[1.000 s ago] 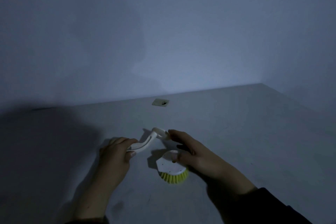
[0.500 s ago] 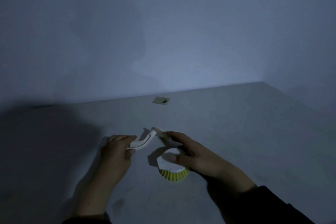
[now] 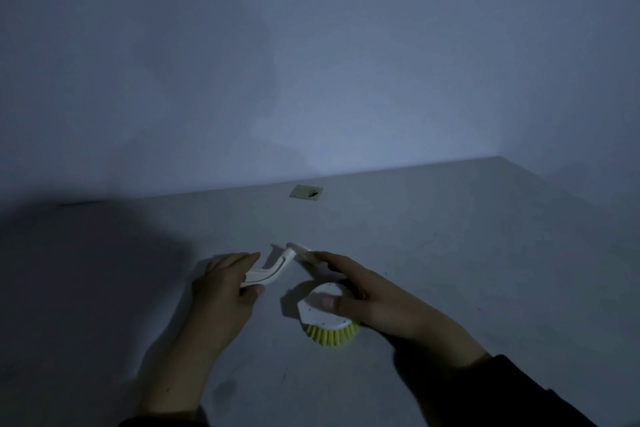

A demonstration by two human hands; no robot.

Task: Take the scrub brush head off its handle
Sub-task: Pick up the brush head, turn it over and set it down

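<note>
The white curved handle (image 3: pixel 273 269) lies across the grey table (image 3: pixel 450 253), and my left hand (image 3: pixel 225 291) is closed around its near end. Its far end rises to a ring-shaped tip (image 3: pixel 300 250), which my right index finger touches. The brush head (image 3: pixel 323 317) is a white round cap with yellow bristles (image 3: pixel 330 334) pointing down toward the table. It sits apart from the handle, under my right hand (image 3: pixel 377 298), with the thumb pressing on its cap. The scene is dim.
A small square cut-out plate (image 3: pixel 306 192) sits in the table near the wall. The table's right edge runs diagonally at the far right. A dark shadow covers the table's left side.
Both hands and the brush parts have shifted only slightly; the right index finger has slid closer along the handle's far tip.
</note>
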